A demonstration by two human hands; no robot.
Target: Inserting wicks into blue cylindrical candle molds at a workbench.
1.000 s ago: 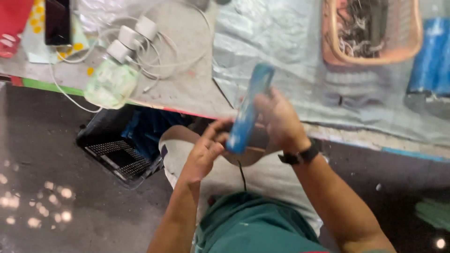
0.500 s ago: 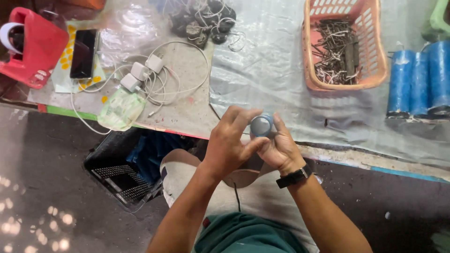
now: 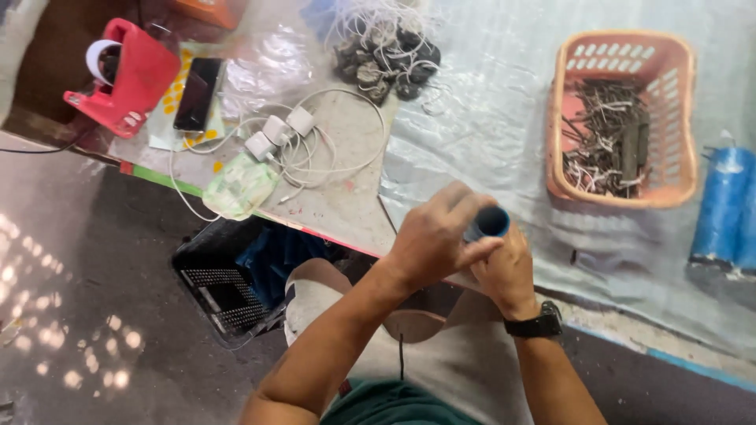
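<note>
Both my hands close around one blue tube [image 3: 491, 221], held upright at the table's front edge so its dark open end faces the camera. My left hand [image 3: 437, 236] wraps the tube from the left, fingers curled over its side. From below and to the right, my right hand [image 3: 508, 271] grips it; a black watch sits on that wrist. Most of the tube's length is hidden by my fingers.
An orange basket [image 3: 561, 118] of dark wired parts stands at the back right, with blue rolls [image 3: 724, 205] beside it. White chargers and cables [image 3: 283, 134], a phone [image 3: 197, 93], a red tape dispenser [image 3: 130, 79] and a pile of wired pieces [image 3: 390, 55] lie left. A black crate [image 3: 224, 287] sits under the table.
The tube was tilted with its side showing; it has turned end-on toward the camera. Both hands stayed on it and drew closer together. The view has shifted down and right.
</note>
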